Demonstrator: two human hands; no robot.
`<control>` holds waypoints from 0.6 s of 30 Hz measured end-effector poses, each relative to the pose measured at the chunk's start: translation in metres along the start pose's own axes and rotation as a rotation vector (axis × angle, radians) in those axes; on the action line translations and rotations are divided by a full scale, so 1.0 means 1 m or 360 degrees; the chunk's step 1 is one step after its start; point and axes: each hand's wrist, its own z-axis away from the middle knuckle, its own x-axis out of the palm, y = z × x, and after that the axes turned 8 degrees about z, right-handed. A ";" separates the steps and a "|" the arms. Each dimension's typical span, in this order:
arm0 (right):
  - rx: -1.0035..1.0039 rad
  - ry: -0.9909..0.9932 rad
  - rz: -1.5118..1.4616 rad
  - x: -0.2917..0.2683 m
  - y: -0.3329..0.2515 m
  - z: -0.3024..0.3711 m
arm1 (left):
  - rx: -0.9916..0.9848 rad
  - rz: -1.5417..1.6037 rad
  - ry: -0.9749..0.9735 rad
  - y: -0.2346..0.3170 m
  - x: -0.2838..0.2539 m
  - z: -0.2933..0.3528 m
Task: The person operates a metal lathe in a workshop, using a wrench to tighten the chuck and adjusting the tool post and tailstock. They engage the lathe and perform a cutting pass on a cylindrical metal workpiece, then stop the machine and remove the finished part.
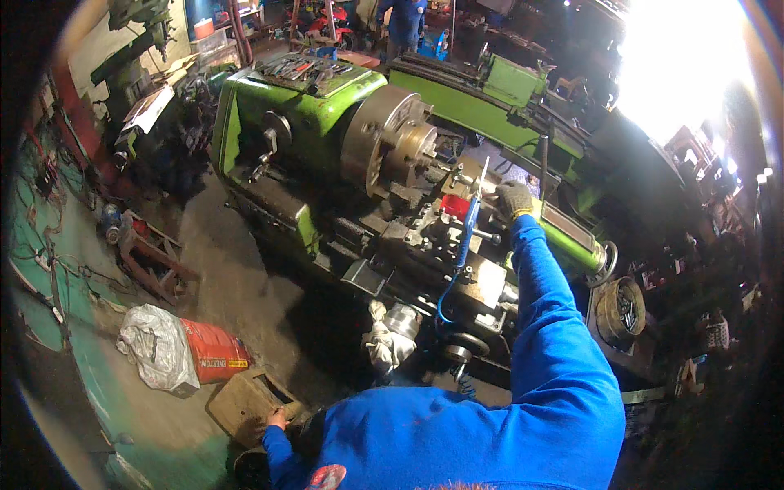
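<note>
My right arm, in a blue sleeve, reaches over a green metal lathe [306,90]. My right hand [514,198], in a grey glove with a yellow cuff, is curled beside the lathe's carriage; what its fingers hold, if anything, is hidden. Just left of it is a blue air hose [467,237] with a thin pale nozzle. The chuck [377,139] grips a round metal workpiece [415,145]. A red piece [455,206] lies near the tool post. My bare left hand [278,418] is low on the left, fingers bent, at the edge of a brown box [249,406].
A white rag [387,343] hangs beside a metal cylinder [403,321] at the lathe's front. Hand tools [304,69] lie on the headstock. A red-and-white sack [184,347] sits on the left floor. A round bin [618,312] stands at right. Another person [402,23] is at the back.
</note>
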 end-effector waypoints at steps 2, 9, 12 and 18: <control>-0.0370 -0.0058 0.0455 0.004 -0.054 0.000 | 0.0042 0.0083 0.0038 -0.012 -0.017 0.002; 0.0308 -0.0016 -0.0268 0.058 -0.003 0.006 | -0.0112 -0.0092 -0.0088 0.031 -0.002 0.001; 0.0181 0.0017 -0.0044 0.045 -0.009 0.010 | -0.0072 -0.0168 -0.0045 0.038 -0.004 0.004; -0.0332 0.0254 0.0220 -0.028 -0.049 0.048 | -0.0291 0.0062 -0.0265 0.049 -0.001 0.002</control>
